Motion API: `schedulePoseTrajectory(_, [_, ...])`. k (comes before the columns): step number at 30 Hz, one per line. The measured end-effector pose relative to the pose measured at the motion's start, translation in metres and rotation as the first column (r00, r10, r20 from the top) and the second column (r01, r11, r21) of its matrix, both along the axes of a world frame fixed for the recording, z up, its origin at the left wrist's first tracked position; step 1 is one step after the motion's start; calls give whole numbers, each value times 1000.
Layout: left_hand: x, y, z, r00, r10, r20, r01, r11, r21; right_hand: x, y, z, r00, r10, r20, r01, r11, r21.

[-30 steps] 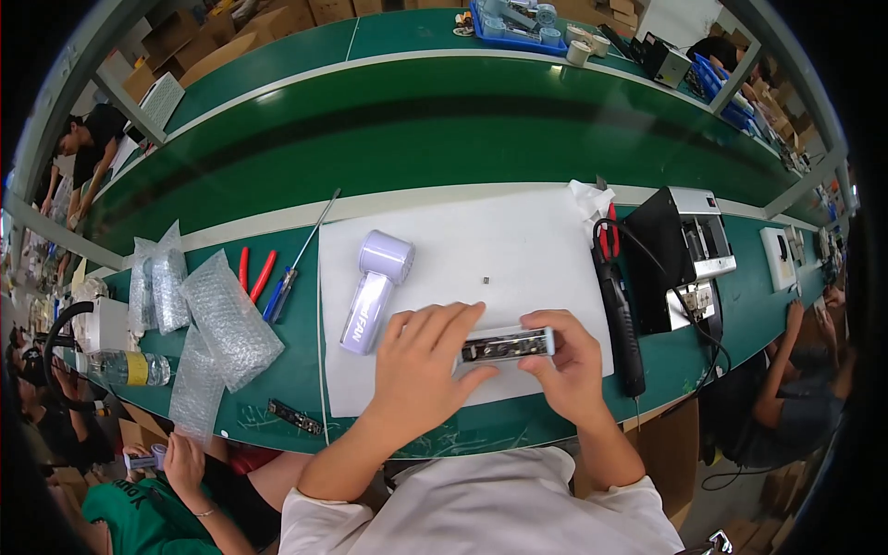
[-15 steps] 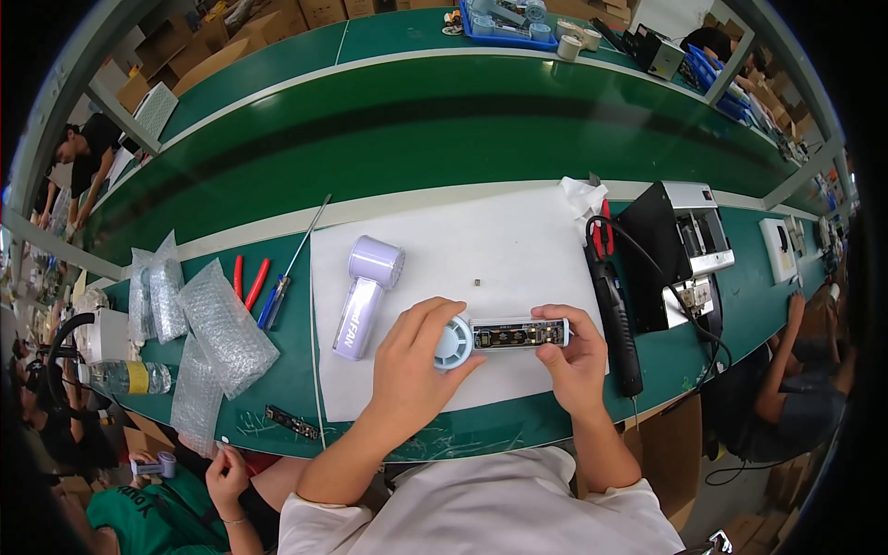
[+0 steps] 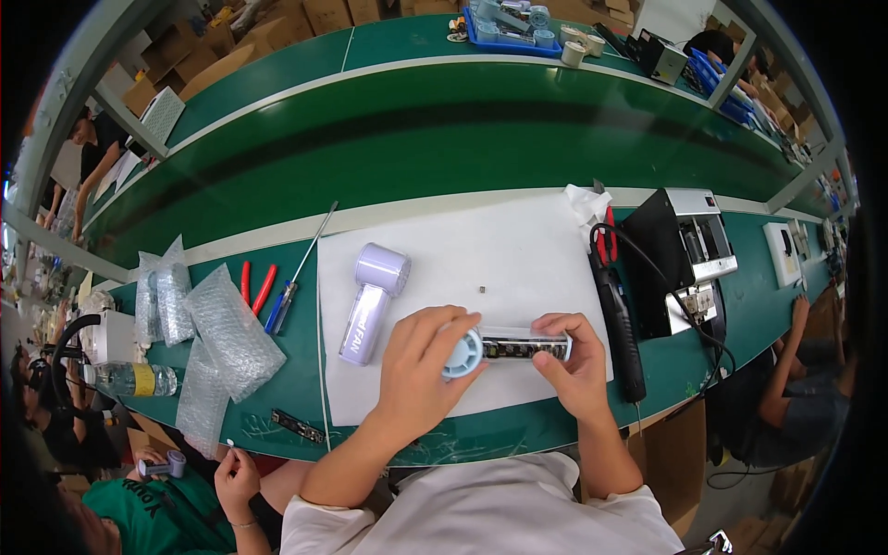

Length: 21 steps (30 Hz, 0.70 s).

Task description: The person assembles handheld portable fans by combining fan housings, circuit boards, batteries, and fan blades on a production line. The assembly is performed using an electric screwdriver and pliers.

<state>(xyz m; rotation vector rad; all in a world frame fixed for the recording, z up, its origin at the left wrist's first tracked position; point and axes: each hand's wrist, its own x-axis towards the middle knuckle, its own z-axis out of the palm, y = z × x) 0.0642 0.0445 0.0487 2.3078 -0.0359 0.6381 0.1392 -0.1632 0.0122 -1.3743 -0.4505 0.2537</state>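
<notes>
Between my two hands is a light-blue handheld fan (image 3: pixel 462 355), lying sideways with its handle open so that the dark circuit board (image 3: pixel 507 348) shows. My left hand (image 3: pixel 418 359) is closed round the round fan head. The handle's far end is pinched by my right hand (image 3: pixel 575 359), thumb in front and fingers behind. Left of them, a lilac handheld fan (image 3: pixel 382 268) rests on the white sheet (image 3: pixel 435 245). Beyond my hands a tiny metal part (image 3: pixel 482 289) sits on the same sheet.
On the left lie bubble-wrap bags (image 3: pixel 236 324), red-handled pliers (image 3: pixel 263 289), a screwdriver (image 3: pixel 281 307), a loose circuit board (image 3: pixel 296 425) and a water bottle (image 3: pixel 134 379). To the right are a black corded tool (image 3: pixel 622 324) and a black-and-silver machine (image 3: pixel 680 250). A co-worker (image 3: pixel 176 504) sits at lower left.
The light-blue fan has been rolled in my hands, so its circuit board is seen more edge-on and the casing's upper side shows. My grip stays about the same.
</notes>
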Motion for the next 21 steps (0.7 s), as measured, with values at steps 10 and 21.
schedulePoseTrajectory(10, [1,4,10,837,-364,409,334,931,144,11,-28,13,745,635,-205,-668,712,-217])
schedulePoseTrajectory(21, [-10,-21,-10,975,-124,187,153,977,-148,-5,-32,3,806,575,-144,-592,789,-165])
